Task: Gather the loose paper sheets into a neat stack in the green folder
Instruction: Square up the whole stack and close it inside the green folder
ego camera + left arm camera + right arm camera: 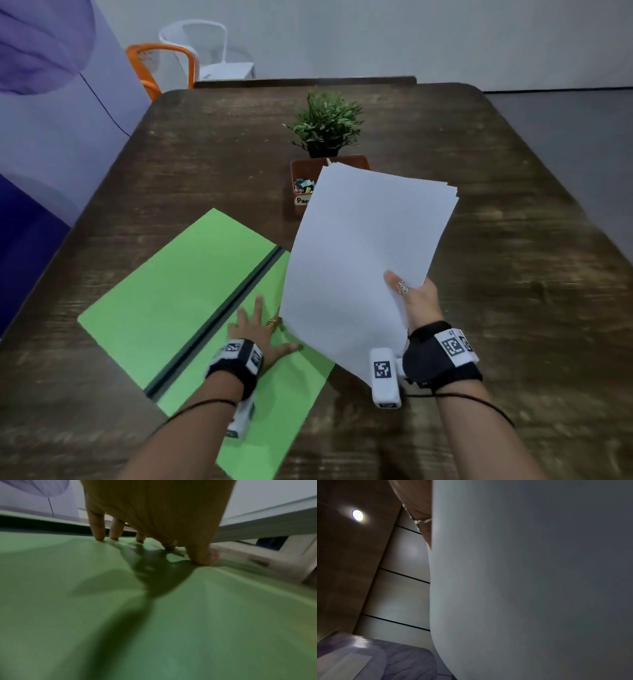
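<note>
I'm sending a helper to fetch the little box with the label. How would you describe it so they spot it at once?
On the dark wooden table, look past the open green folder toward the far middle. There a small potted plant stands; the brown box sits just in front of it, partly hidden by the held white sheets. Only it holds colourful bits and bears a handwritten label.
</note>
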### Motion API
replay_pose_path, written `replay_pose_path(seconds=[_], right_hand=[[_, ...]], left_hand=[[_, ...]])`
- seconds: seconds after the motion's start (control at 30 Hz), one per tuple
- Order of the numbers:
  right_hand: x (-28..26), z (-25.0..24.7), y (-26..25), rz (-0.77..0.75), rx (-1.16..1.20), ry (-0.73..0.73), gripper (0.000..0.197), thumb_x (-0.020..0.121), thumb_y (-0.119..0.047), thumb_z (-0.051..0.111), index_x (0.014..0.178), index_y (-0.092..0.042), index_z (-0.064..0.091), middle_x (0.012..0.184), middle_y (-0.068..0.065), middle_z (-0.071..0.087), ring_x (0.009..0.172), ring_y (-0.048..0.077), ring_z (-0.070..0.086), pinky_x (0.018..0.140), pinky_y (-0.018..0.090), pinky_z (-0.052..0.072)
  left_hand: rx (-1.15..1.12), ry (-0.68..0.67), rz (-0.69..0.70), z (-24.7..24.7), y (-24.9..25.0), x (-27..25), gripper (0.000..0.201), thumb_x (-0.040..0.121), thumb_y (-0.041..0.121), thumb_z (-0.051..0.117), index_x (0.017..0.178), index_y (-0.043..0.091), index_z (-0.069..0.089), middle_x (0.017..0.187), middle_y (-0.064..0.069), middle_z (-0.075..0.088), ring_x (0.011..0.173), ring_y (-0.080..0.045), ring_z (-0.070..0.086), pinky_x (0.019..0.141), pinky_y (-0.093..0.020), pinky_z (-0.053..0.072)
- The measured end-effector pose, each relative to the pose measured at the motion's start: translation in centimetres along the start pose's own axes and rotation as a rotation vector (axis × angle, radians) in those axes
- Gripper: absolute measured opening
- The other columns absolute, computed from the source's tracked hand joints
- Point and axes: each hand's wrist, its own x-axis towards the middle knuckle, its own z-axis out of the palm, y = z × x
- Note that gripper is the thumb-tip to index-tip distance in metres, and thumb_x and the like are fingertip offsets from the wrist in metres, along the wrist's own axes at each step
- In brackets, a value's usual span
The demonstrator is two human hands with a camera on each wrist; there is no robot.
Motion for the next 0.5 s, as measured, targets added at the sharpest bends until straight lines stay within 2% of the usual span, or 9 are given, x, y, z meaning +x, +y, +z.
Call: replay_pose_path(seconds=[0.07,0.13,0.17,0.23,0.3,0.37,0.43,0.5], right_hand=[[0.0,-1.2,-0.9,-0.026,-0.004,-0.031,0.024,0.084,-0.004,0.066,0.106,-0.003,0.058,0.1,0.005,0.066,0.087,0.016,0.065,0.085,0.029,0.053],[0.1,-2.7,-1.8,-0.07,-0.024,-0.059,0.016,0.084,0.0,0.064,0.094,-0.012,0.061,0.091,-0.002,0.066,0.074,0.006,0.066,0.072,0.019,0.054],[0.2,-3.4,-2.4,-0.093,-0.032,-0.061,0.018,0.084,0.001,0.064,0.091,-0.015,0.061,0.089,-0.003,0.067,0.071,0.003,0.066,0.07,0.018,0.054],[0.4,-4.9,-3.3,-0.136,-0.063,-0.048,0.019,0.083,0.0,0.065,0.093,-0.015,0.061,0.091,-0.003,0.067,0.073,0.006,0.066,0.076,0.025,0.052],[0.7,-6.2,-4.1,-0.176,-0.085,-0.042,0.022,0.082,0.0,0.066,0.099,-0.013,0.06,0.093,-0.001,0.066,0.081,0.013,0.064,0.085,0.032,0.05],[0.7,-6.9,-4.9,-0.223,-0.097,-0.046,0.026,0.082,0.0,0.066,0.104,-0.011,0.059,0.094,0.0,0.066,0.084,0.014,0.063,0.088,0.033,0.05],[0.7,-7.5,-5.5,-0.267,-0.112,-0.068,0.03,0.082,0.002,0.066,0.109,-0.008,0.058,0.098,0.004,0.066,0.084,0.013,0.063,0.087,0.03,0.05],[0.7,-7.9,-6.1,-0.299,-0.127,-0.105,0.03,0.082,0.002,0.065,0.109,-0.008,0.057,0.099,0.004,0.065,0.083,0.008,0.062,0.083,0.022,0.051]], left_hand=[[-0.02,0.049,-0.035,0.3,4.2,-1.0,0.077,0.083,0.074,0.026,0.147,0.033,0.018,0.155,-0.008,-0.019,0.141,-0.039,0.005,0.11,-0.053,0.021],[-0.065,0.094,-0.066,0.1,7.5,-2.0,0.055,0.095,0.042,0.034,0.145,0.022,0.03,0.156,-0.012,-0.009,0.139,-0.037,0.01,0.11,-0.048,0.024],[-0.101,0.107,-0.082,0.0,8.8,-2.4,0.05,0.095,0.027,0.035,0.144,0.017,0.034,0.156,-0.012,-0.006,0.139,-0.036,0.012,0.11,-0.046,0.025],[-0.174,0.112,-0.092,0.0,10.5,-2.7,0.049,0.091,0.01,0.035,0.14,0.008,0.035,0.155,-0.012,0.003,0.137,-0.034,0.019,0.11,-0.042,0.029],[-0.231,0.128,-0.05,0.4,11.7,-2.6,0.047,0.089,0.004,0.037,0.136,0.002,0.04,0.154,-0.011,0.007,0.134,-0.034,0.023,0.106,-0.04,0.036],[-0.258,0.2,0.018,0.6,12.8,-2.7,0.043,0.091,0.007,0.043,0.134,0.005,0.044,0.152,-0.009,0.013,0.132,-0.034,0.024,0.103,-0.038,0.04],[-0.38,0.23,0.042,0.7,13.0,-2.7,0.048,0.093,0.005,0.042,0.141,0.01,0.034,0.144,-0.012,0.029,0.124,-0.03,0.038,0.098,-0.035,0.043],[-0.526,0.269,0.043,-0.2,12.3,-2.8,0.043,0.094,0.001,0.038,0.137,0.006,0.038,0.131,-0.017,0.045,0.112,-0.031,0.051,0.094,-0.035,0.045]])
